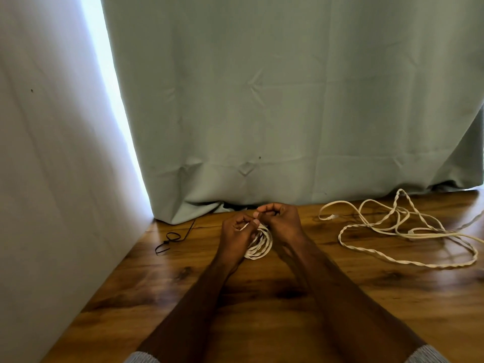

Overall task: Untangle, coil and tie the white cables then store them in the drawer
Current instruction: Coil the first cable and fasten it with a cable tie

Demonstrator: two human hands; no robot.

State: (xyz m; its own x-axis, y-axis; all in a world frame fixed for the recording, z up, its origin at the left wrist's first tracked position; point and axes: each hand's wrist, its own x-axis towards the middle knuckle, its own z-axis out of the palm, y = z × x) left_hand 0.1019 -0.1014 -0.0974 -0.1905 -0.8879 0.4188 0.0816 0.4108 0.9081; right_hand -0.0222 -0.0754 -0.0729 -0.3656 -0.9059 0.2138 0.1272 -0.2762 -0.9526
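A: What's nearest?

B: Two grey cuffs [425, 355] at the bottom edge, then bare forearms running forward over the table [262, 310] — glossy brown wood with dark knots.

A: And the hands?

B: They meet mid-table, close together. The left hand [235, 235] has its fingers curled round the near side of the coil [259, 246]. The right hand [281, 221] is bunched over the top of it, fingertips drawn together beside the left thumb, pinching at the coil's upper edge. A strand end seems to run between the two, but it is too small to be sure.

A: The coil itself?

B: White twisted cable wound into several tight loops, hanging below and between the hands, just over the wood. I cannot tell whether its lower edge touches the table.

A: Anything else white?

B: Yes — a loose cable [403, 231] to the right, well apart from the hands, sprawled in wide open loops on the table and running off the right edge.

A: To the left?

B: A thin black tie [170, 239], lying looped on the wood near the wall [52, 179].

A: And furthest back?

B: A pale green curtain [288, 100] hangs behind the table, its hem bunched on the far edge, with a bright strip of light [110, 87] between it and the wall.
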